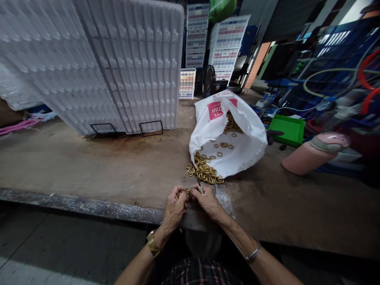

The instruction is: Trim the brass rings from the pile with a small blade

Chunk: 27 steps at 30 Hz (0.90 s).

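My left hand [175, 206] is closed at the table's front edge, with brass-coloured rings [177, 196] in its fingers. Close beside it, my right hand [210, 202] grips a small pale-handled tool [200, 189] whose dark pointed tip sticks up past the fingers; its exact kind is unclear. Between the fingertips of both hands is another small brass-coloured ring [188, 191]. Just beyond my hands, a pile of loose rings [206, 173] spills from the mouth of a white sack [204, 128] with red print. More rings lie inside the sack.
Tall ribbed translucent plastic trays [139, 71] stand upright on the left, against black wire holders [151, 127]. A pink bottle [311, 156] and a green tray [287, 130] are at the right. Stacked white crates [226, 37] and a black fan [209, 80] stand behind the wooden table [89, 166].
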Each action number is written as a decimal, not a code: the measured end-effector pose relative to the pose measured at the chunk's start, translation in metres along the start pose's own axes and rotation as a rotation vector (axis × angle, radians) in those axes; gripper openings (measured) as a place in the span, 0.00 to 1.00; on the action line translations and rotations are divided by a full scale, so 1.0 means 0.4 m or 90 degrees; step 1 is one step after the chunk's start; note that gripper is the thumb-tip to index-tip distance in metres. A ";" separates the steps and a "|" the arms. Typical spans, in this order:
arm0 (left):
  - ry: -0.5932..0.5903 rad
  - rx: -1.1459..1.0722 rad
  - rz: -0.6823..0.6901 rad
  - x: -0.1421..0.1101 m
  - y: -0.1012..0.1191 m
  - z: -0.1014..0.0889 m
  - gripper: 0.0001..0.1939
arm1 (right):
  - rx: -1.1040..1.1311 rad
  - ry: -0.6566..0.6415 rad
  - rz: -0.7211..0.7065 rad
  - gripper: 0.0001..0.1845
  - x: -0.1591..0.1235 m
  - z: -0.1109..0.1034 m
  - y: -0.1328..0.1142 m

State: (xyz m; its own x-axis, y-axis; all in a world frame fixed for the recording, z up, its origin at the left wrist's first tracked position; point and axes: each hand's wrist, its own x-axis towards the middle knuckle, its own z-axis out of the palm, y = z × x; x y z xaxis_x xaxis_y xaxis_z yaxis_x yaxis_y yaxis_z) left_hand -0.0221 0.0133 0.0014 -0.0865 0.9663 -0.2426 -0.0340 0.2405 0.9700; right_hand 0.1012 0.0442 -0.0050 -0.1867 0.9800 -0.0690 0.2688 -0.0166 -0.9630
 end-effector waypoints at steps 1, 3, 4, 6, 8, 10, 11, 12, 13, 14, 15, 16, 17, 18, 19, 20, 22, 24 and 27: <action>-0.008 0.001 0.001 0.000 -0.001 -0.001 0.13 | -0.012 0.004 -0.009 0.11 0.002 -0.002 -0.002; -0.027 0.011 0.011 0.002 -0.006 -0.003 0.12 | -0.034 0.011 -0.022 0.10 0.004 -0.003 -0.005; -0.039 0.019 0.018 0.002 -0.009 -0.004 0.12 | -0.045 0.014 -0.025 0.10 0.004 -0.004 -0.007; -0.058 0.032 0.029 0.003 -0.015 -0.005 0.12 | -0.059 0.016 -0.032 0.10 0.004 -0.003 -0.007; -0.070 0.037 0.031 0.004 -0.020 -0.006 0.11 | -0.061 0.015 -0.039 0.10 0.004 -0.003 -0.004; -0.083 0.035 0.024 0.004 -0.022 -0.007 0.10 | -0.059 0.009 -0.042 0.10 0.003 -0.004 0.001; -0.090 0.032 0.018 0.004 -0.022 -0.008 0.10 | -0.057 0.008 -0.042 0.10 0.003 -0.005 0.003; -0.097 0.027 0.010 0.005 -0.021 -0.010 0.10 | -0.054 0.006 -0.039 0.11 0.003 -0.005 0.004; -0.103 0.022 0.002 0.005 -0.020 -0.011 0.10 | -0.050 0.004 -0.036 0.11 0.003 -0.005 0.005; -0.106 0.017 -0.005 0.005 -0.019 -0.013 0.10 | -0.043 0.002 -0.032 0.11 0.002 -0.005 0.004; -0.107 0.011 -0.011 0.006 -0.018 -0.015 0.10 | -0.035 -0.001 -0.027 0.11 0.002 -0.005 0.003; -0.106 0.006 -0.017 0.006 -0.017 -0.016 0.10 | -0.028 -0.004 -0.022 0.10 0.002 -0.004 0.002; -0.106 -0.002 -0.022 0.006 -0.016 -0.018 0.10 | -0.022 -0.007 -0.017 0.10 0.001 -0.003 -0.001; -0.108 -0.012 -0.028 0.006 -0.015 -0.019 0.10 | -0.018 -0.009 -0.013 0.11 0.000 -0.003 -0.003; -0.110 -0.024 -0.035 0.006 -0.013 -0.020 0.10 | -0.012 -0.010 -0.010 0.11 -0.001 -0.002 -0.005; -0.113 -0.038 -0.042 0.005 -0.011 -0.021 0.10 | -0.007 -0.013 -0.007 0.11 -0.002 -0.001 -0.007; -0.118 -0.062 -0.056 0.005 -0.007 -0.022 0.11 | 0.005 -0.017 0.002 0.11 -0.003 0.002 -0.009; -0.120 -0.084 -0.066 0.004 -0.003 -0.022 0.11 | 0.012 -0.018 0.010 0.11 -0.002 0.004 -0.009; -0.127 -0.115 -0.080 0.004 -0.002 -0.022 0.12 | 0.003 -0.013 0.008 0.11 0.000 0.005 -0.007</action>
State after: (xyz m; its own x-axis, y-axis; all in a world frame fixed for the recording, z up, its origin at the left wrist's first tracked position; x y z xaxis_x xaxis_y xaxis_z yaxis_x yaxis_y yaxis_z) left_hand -0.0309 0.0137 0.0001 0.1262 0.9332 -0.3366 -0.2099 0.3568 0.9103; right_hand 0.0987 0.0437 -0.0029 -0.2023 0.9755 -0.0862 0.2661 -0.0300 -0.9635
